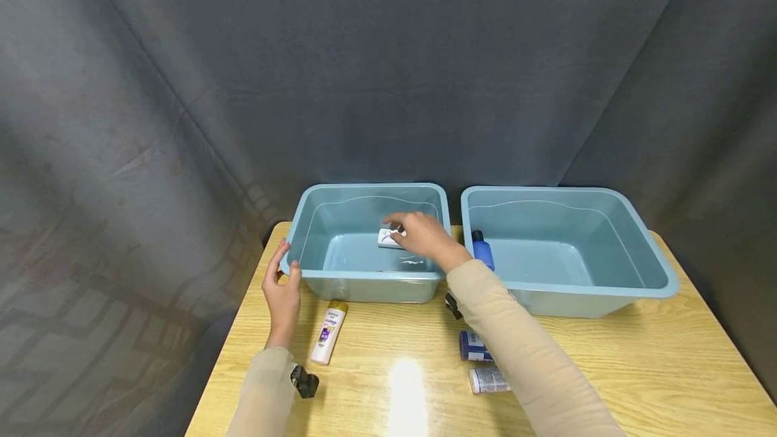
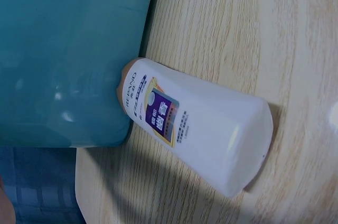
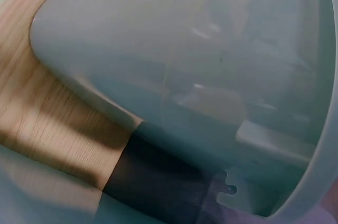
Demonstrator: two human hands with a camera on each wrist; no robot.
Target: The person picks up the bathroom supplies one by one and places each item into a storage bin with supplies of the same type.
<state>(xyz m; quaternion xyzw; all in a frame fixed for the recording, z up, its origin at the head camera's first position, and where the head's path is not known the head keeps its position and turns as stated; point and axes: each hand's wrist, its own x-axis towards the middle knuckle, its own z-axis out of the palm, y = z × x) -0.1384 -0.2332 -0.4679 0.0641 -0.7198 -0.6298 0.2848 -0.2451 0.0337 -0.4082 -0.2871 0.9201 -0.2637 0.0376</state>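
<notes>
My right hand [image 1: 405, 230] reaches down inside the left teal tub [image 1: 371, 277] and pinches a small white packet [image 1: 387, 237] just above the tub's floor. At the front left corner of that tub, my left hand [image 1: 286, 264] stands on the table with fingers relaxed, close against the rim and holding nothing. A white shampoo bottle [image 1: 328, 333] with a gold cap and a purple label lies beside it, cap toward the tub. The left wrist view shows this bottle [image 2: 200, 131] against the tub wall [image 2: 63, 60]. In the right wrist view there is only the tub wall [image 3: 211, 65] and no hand.
A second teal tub [image 1: 662, 274] stands to the right with a blue bottle [image 1: 483, 251] in its near left corner. A dark blue jar [image 1: 473, 346] and a pale tube [image 1: 487, 380] lie on the wooden table [image 1: 637, 369] by my right forearm. A grey curtain hangs behind.
</notes>
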